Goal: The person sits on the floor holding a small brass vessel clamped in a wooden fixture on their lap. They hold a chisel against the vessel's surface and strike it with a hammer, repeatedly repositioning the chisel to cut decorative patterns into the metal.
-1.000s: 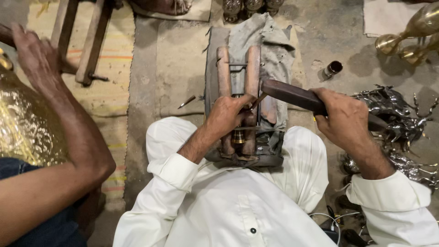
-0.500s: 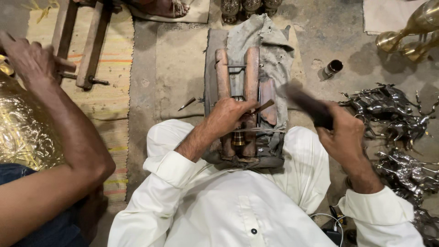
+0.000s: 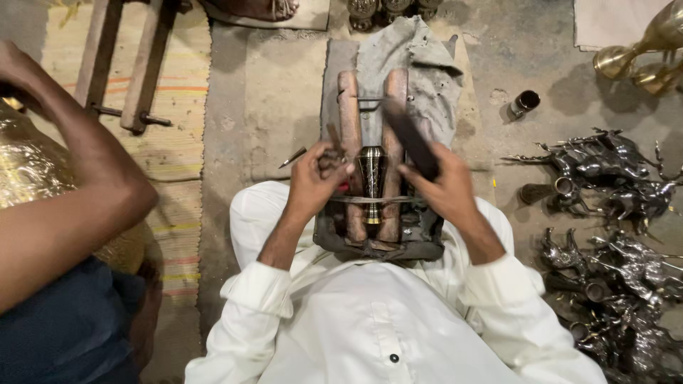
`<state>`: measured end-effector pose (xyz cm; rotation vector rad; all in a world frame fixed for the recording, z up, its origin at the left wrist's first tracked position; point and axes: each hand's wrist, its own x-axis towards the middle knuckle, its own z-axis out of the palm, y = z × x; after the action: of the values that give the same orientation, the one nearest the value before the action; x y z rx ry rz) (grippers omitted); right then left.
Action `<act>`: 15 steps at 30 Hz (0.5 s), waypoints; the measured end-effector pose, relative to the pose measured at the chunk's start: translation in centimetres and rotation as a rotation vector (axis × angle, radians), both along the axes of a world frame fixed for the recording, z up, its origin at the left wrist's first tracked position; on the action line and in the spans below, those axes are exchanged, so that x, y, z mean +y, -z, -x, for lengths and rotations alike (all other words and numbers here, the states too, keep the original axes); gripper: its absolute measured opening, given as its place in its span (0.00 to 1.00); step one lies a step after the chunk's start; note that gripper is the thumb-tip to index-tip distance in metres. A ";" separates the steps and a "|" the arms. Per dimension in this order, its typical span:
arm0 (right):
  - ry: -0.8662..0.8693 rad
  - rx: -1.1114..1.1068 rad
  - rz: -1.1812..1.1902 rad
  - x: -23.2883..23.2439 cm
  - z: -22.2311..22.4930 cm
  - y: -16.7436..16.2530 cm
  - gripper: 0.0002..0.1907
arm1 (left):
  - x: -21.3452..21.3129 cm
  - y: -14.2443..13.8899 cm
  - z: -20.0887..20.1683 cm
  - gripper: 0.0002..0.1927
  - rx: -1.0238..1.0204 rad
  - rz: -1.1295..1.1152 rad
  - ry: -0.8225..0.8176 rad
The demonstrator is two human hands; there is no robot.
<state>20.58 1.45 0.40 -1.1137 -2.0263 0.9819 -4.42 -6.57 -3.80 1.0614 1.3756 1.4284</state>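
While the left hand (image 3: 316, 178) pinches a thin metal chisel (image 3: 333, 139), the right hand (image 3: 442, 186) grips a dark wooden mallet (image 3: 411, 139) beside the small engraved brass vase (image 3: 372, 169) clamped between two wooden bars (image 3: 348, 114).

The bare concrete floor (image 3: 277, 107) carries a striped woven mat (image 3: 181, 135) at left, with a wooden clamp frame (image 3: 124, 64) on it. A grey cloth (image 3: 420, 64) lies at centre. At right lie a small dark cup (image 3: 524, 104), brass goblets (image 3: 644, 50) and dark metal figurines (image 3: 605, 171).
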 end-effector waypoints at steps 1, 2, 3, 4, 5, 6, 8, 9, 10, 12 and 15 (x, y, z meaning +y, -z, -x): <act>-0.034 -0.025 -0.018 0.4 1.3 -0.2 0.22 | -0.6 0.4 0.3 0.19 -0.041 0.017 0.000; -0.068 -0.052 -0.035 0.7 2.4 -0.5 0.21 | -1.1 0.8 0.4 0.19 -0.061 0.032 0.005; -0.070 -0.117 -0.042 0.9 3.3 -0.9 0.22 | -1.7 1.1 0.6 0.19 -0.082 0.047 0.008; -0.072 -0.181 -0.050 1.2 4.1 -1.2 0.24 | -2.2 1.3 0.7 0.19 -0.103 0.061 0.010; -0.075 -0.246 -0.058 1.4 4.7 -1.6 0.25 | -2.5 1.4 0.9 0.19 -0.076 0.071 -0.001; -0.061 -0.308 -0.079 1.6 5.1 -1.9 0.26 | -2.8 1.5 1.0 0.19 -0.050 0.083 -0.014; -0.037 -0.435 -0.117 1.9 5.5 -2.4 0.29 | -3.1 1.5 1.2 0.18 -0.053 0.079 -0.021; -0.048 -0.438 -0.138 1.9 5.7 -2.4 0.30 | -3.0 1.5 1.2 0.18 -0.081 0.064 -0.010; -0.055 -0.440 -0.163 1.9 5.9 -2.4 0.30 | -2.8 1.4 1.3 0.18 -0.107 0.045 0.005; -0.064 -0.420 -0.230 2.0 6.1 -2.3 0.31 | -2.1 0.9 1.1 0.18 -0.118 0.005 0.034; -0.064 -0.355 -0.248 2.4 5.5 -2.1 0.31 | -0.8 -0.5 0.3 0.18 -0.023 -0.046 0.082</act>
<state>15.12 3.85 2.51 -1.1544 -2.4012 0.5680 -4.77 -7.41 -3.27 1.1150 1.2739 1.4139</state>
